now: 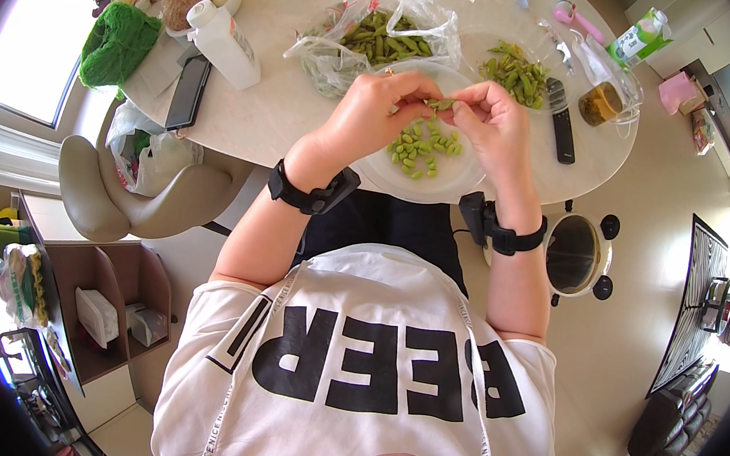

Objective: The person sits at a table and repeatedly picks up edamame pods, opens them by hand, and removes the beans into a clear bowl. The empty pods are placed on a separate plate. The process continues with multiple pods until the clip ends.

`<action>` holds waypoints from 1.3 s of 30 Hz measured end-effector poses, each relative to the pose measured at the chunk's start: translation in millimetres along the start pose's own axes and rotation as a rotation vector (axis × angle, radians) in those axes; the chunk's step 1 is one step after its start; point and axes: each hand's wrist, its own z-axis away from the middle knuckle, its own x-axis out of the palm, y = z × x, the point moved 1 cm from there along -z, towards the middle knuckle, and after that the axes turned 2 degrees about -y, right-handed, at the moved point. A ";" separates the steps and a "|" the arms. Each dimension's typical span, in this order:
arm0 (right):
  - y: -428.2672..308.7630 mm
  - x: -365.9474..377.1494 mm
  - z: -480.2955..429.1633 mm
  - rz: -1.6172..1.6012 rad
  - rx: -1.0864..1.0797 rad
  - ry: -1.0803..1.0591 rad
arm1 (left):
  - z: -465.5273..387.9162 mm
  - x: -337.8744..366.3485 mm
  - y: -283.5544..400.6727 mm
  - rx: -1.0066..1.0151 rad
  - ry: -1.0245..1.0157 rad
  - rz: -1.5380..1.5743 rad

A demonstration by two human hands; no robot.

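Observation:
Between the fingertips of both hands is a green soybean pod point(441, 105), gripped at its two ends. My left hand point(392, 103) comes in from the left and my right hand point(487, 112) from the right, above a clear plastic plate point(379, 176). Loose shelled green beans point(414, 146) lie scattered on that plate. Behind my left hand, a clear plastic bag point(327, 62) stands open with many whole pods point(388, 38) inside. Past my right hand, a pile of pods or hulls point(515, 75) rests on another clear plate or sheet.
On the right of the marble-look table point(256, 130) lie a black remote control point(562, 131), a jar of brown contents point(600, 105) and a green-and-white carton point(642, 38). At left are a smartphone point(188, 92), a white bottle point(224, 46) and green yarn point(119, 47). A beige chair point(146, 202) stands beside the table.

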 end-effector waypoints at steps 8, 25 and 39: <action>-1.0 -1.8 -0.8 -0.111 -0.029 0.083 | -1.7 0.1 -9.7 -0.245 -0.013 0.610; -20.3 -77.7 -40.6 1.228 -0.221 0.307 | 2.7 -7.9 3.1 -0.410 0.071 0.777; -38.2 2.4 -9.4 0.355 -0.022 -0.026 | -1.4 10.5 17.2 -0.132 0.045 0.390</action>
